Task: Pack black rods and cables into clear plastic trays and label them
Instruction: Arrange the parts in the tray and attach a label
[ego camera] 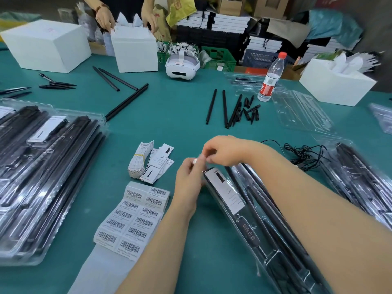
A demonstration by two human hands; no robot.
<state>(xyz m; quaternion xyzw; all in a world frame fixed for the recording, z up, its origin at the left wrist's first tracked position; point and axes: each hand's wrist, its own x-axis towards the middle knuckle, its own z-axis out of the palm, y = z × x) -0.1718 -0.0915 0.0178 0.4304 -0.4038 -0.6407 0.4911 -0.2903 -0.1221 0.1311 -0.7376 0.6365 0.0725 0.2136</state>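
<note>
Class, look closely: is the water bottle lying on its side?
No, the water bottle stands upright on the green table, its red cap on top.

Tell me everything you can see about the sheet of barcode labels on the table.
The barcode label sheet is a white paper strip lying flat on the green table, just left of the person's left forearm. Its stickers sit in two columns, each printed with a black barcode and small text too blurred to read. Below the last row, blank backing paper trails toward the near edge. Its upper end bends over slightly. Neither hand touches it; white printed cards lie just beyond it.
</note>
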